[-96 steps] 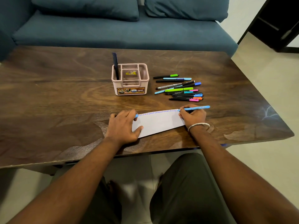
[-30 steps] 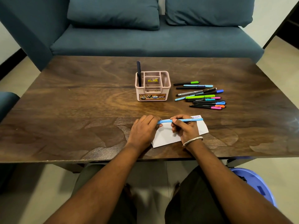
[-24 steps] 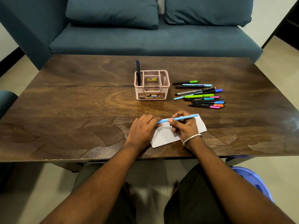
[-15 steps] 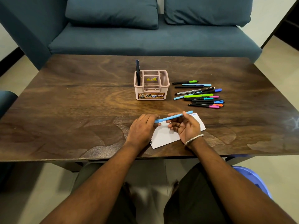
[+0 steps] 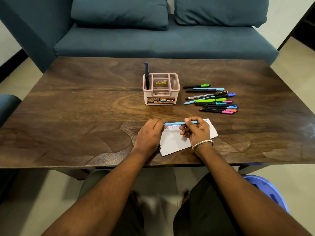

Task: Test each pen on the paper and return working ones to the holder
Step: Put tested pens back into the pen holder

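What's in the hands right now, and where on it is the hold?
A light blue pen, held level over the paper: left hand at its left end, right hand fingertips on its right half.

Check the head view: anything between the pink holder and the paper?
Nothing rests there. Head view shows bare table between the pink holder and the paper; the light blue pen is held over the paper's far edge.

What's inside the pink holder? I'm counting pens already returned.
One dark pen stands in the left compartment of the pink holder. A yellow-marked item lies in the middle; the compartment floors are hidden by the walls.
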